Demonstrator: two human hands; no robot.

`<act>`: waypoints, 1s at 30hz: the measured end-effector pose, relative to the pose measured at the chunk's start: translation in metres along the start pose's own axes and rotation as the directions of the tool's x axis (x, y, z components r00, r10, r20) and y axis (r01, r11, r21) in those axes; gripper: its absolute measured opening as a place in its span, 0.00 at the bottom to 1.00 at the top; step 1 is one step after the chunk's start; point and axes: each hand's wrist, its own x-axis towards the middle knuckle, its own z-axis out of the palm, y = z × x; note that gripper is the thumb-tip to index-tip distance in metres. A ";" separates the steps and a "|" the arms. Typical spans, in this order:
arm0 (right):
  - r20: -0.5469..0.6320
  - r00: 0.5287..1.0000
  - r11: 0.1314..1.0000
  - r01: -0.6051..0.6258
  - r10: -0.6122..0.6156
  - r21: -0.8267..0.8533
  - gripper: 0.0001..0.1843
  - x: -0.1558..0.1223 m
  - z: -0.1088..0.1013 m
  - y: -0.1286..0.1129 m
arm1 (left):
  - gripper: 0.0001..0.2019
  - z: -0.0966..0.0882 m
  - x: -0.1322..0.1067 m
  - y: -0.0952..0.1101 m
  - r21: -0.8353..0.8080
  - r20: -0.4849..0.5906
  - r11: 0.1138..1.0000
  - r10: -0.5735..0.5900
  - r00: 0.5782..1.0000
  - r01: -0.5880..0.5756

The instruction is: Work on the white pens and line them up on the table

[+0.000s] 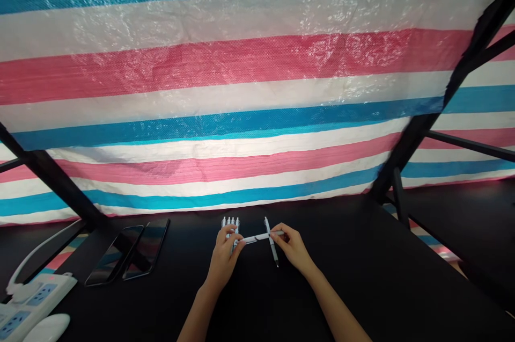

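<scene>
A white pen (256, 238) is held sideways between my two hands. At its left end my left hand (226, 249) pinches it with thumb and fingers. The fingers of my right hand (292, 244) close on the grey grip at its other end. Behind and below this pen, a second white pen (272, 248) with a grey grip lies on the black table, its tip toward me. Several white pens (230, 221) lie side by side just beyond my left hand, which hides their lower parts.
Two dark phones (115, 256) (148, 250) lie at the left of the black table (161, 310). A white power strip (34, 299) with a plugged-in cable and a white rounded object (48, 327) sit at the lower left. Black frame bars and a striped plastic sheet (241, 63) stand behind.
</scene>
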 end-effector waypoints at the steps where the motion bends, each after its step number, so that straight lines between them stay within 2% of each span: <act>1: 0.003 1.000 1.000 -0.009 0.009 -0.007 0.13 0.000 0.000 0.000 | 0.10 0.000 0.000 0.000 0.002 -0.002 1.000 0.000 1.000 0.000; 15: 0.057 0.998 0.992 -0.029 0.036 -0.120 0.19 0.000 -0.005 -0.004 | 0.10 0.001 -0.001 0.003 0.057 -0.039 0.997 0.045 0.998 -0.043; 18: 0.040 0.998 0.992 -0.033 0.038 -0.118 0.19 0.000 -0.005 -0.004 | 0.10 -0.001 0.000 0.007 0.001 -0.053 1.000 0.016 0.998 -0.016; 21: 0.028 0.999 0.997 -0.027 0.029 -0.070 0.20 0.001 -0.003 -0.005 | 0.11 -0.003 0.001 0.011 -0.161 -0.021 0.984 -0.082 0.996 0.078; 23: 0.057 0.998 0.999 -0.016 0.018 -0.032 0.19 0.000 0.000 -0.006 | 0.13 -0.002 0.003 0.014 -0.328 0.023 0.922 -0.211 0.977 0.207; 25: 0.107 0.994 1.000 -0.011 0.013 -0.012 0.18 -0.002 0.004 -0.008 | 0.14 -0.001 0.005 0.016 -0.499 0.043 0.803 -0.354 0.934 0.327; 27: 0.154 0.988 1.000 -0.017 0.020 -0.017 0.17 -0.006 0.009 -0.012 | 0.16 0.001 0.006 0.019 -0.624 0.031 0.691 -0.445 0.895 0.366; 30: 0.205 0.978 0.999 -0.027 0.035 -0.043 0.16 -0.011 0.018 -0.020 | 0.15 0.003 0.008 0.024 -0.692 0.026 0.621 -0.488 0.872 0.368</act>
